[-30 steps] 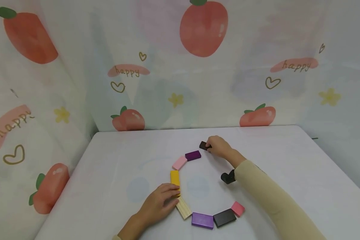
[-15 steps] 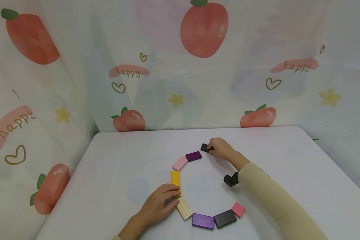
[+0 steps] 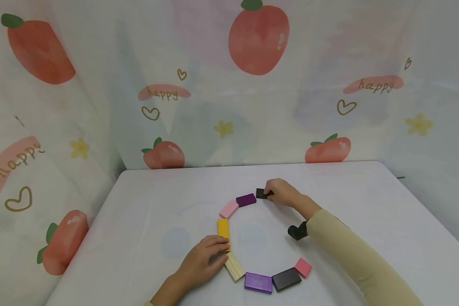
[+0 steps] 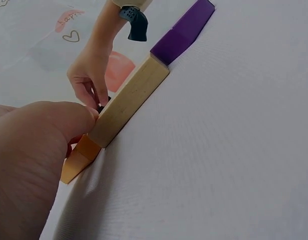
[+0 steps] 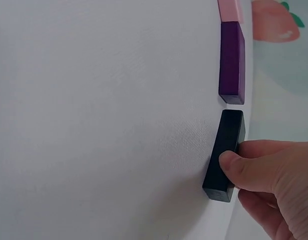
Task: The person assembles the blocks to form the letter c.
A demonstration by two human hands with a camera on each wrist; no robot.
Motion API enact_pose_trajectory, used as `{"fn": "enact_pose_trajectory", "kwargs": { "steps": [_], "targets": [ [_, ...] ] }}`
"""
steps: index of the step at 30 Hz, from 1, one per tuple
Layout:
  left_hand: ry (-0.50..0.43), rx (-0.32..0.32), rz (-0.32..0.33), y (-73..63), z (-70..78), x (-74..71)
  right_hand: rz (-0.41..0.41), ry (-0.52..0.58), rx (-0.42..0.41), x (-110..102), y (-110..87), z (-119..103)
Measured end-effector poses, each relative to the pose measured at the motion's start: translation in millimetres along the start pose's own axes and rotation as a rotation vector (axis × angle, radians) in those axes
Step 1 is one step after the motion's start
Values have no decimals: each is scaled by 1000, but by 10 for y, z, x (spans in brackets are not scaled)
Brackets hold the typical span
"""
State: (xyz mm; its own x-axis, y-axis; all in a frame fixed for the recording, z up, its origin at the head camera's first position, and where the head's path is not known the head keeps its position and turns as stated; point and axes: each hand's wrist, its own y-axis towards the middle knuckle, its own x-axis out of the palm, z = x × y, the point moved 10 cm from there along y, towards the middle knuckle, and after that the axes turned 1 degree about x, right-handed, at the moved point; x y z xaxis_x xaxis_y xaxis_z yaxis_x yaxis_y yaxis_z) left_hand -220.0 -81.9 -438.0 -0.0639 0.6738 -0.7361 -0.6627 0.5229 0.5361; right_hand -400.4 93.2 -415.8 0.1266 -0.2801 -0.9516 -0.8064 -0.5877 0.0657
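In the head view my right hand [image 3: 284,193] pinches a black block [image 3: 260,194] at the top of a curved row. The right wrist view has the thumb on one face of this block [image 5: 226,132], fingers behind it. A small gap separates it from the dark purple block [image 5: 231,62]. My left hand [image 3: 203,261] rests at the row's left side, its relaxed fingers over the yellow block [image 3: 223,227] and its thumb by the natural wood block [image 3: 234,267]. Up close, the left thumb touches the wood block [image 4: 128,100] near its joint with the yellow one.
A pink block [image 3: 228,209] adjoins the dark purple one. Along the front lie a light purple block [image 3: 258,283], a dark grey block [image 3: 287,279] and a red-pink block [image 3: 303,267]. A black device [image 3: 298,231] sits at the right wrist. A printed cloth [image 3: 222,97] stands behind the white table [image 3: 149,199].
My right hand has lowered slightly toward the row and turned the black block, bringing its end closer to the dark purple block. The left hand has stayed in place.
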Motion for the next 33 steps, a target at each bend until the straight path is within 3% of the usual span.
{"fn": "enact_pose_trajectory", "kwargs": {
  "steps": [14, 19, 33],
  "targets": [
    [7, 2, 2, 10, 17, -11, 11, 21, -79, 28, -51, -11],
    [9, 21, 19, 15, 50, -34, 7, 25, -89, 35, -63, -30],
    [0, -1, 1, 14, 29, -21, 10, 27, -99, 28, -103, -83]
  ]
}}
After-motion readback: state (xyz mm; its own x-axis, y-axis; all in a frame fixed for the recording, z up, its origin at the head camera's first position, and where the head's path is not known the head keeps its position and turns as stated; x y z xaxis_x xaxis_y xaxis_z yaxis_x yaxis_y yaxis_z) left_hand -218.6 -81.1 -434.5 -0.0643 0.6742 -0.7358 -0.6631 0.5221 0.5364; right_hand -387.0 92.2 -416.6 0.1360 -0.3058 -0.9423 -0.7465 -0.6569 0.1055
